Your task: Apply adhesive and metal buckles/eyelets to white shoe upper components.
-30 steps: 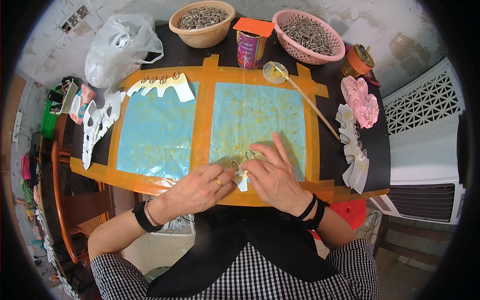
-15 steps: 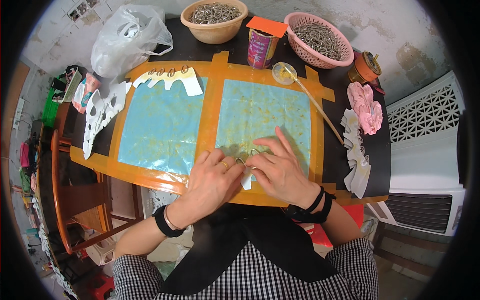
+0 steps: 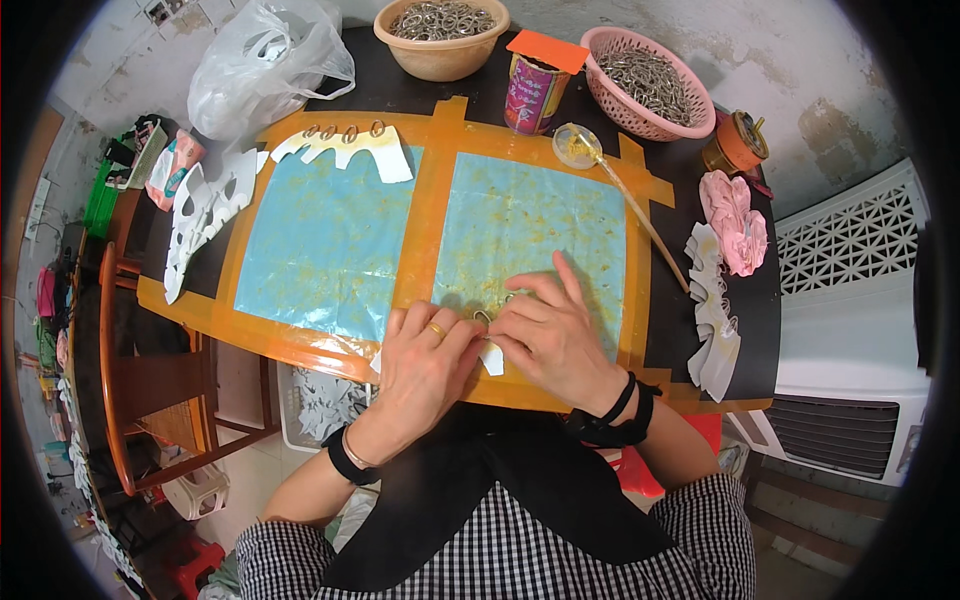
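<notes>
At the table's near edge, my left hand point(image 3: 425, 362) has its fingers closed on a white cut-out strip point(image 3: 492, 359), mostly covered by both hands. My right hand point(image 3: 560, 340) pinches the same strip with thumb and index finger, and another finger sticks up. Between the fingertips stands a metal ring point(image 3: 482, 317); part of another shows behind the right fingers. Beyond the left hand, a similar white strip point(image 3: 390, 158) with several rings along its edge lies on the left blue sheet point(image 3: 320, 250). The right blue sheet point(image 3: 530, 220), smeared yellow, is just past my fingertips.
A stick point(image 3: 640, 220) rests on a small round lid point(image 3: 577, 146). Behind stand a beige bowl point(image 3: 440, 55) and a pink basket point(image 3: 690, 120) of rings, and a purple cup point(image 3: 530, 95). White strips point(image 3: 712, 330) lie right; a plastic bag point(image 3: 265, 75) sits back left.
The view has shifted slightly. My left fingers have turned a little over the strip, and its end now shows left of that hand. The right hand keeps nearly the same pose.
</notes>
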Tool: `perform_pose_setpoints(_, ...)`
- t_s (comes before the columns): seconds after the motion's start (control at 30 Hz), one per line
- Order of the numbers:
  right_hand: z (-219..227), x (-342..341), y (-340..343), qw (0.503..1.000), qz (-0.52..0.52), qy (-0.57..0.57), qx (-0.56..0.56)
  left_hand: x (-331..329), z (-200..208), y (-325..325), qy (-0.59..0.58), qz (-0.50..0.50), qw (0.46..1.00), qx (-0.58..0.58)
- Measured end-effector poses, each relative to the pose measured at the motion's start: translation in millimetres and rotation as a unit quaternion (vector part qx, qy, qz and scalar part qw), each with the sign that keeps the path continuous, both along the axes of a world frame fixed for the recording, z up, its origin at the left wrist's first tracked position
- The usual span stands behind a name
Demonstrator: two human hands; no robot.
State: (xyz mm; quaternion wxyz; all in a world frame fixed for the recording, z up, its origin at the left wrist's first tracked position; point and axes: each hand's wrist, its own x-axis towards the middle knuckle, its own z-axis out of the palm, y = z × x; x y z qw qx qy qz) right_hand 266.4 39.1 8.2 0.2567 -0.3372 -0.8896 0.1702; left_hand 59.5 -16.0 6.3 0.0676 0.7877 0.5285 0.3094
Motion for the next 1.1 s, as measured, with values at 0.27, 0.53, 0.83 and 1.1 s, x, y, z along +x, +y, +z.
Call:
perform_pose_setpoints(0.27, -0.6, 3.5, -3.1, 0.996, 0.02, -0.051, 0.065, -0.1, -3.9, -2.9, 0.002, 0.003, 1.0, 0.006)
perform_pose_setpoints(0.53, 2.7, 4.7, -0.6, 0.983, 0.07, -0.086, 0.145, -9.7, -1.9, 0.4, 0.064, -0.042, 0.997, 0.031)
perform_pose_setpoints(0.83, 18.6, 2.4, 0.5, 0.974, 0.118, -0.124, 0.149, -15.4, 8.7, 2.0, 0.147, -0.097, 0.984, 0.031)
perform_pose_setpoints(1.1, 15.9, 12.0, -8.4, 0.972, 0.1, -0.14, 0.159, -19.5, 4.5, -9.8, 0.11, -0.096, 0.989, 0.002)
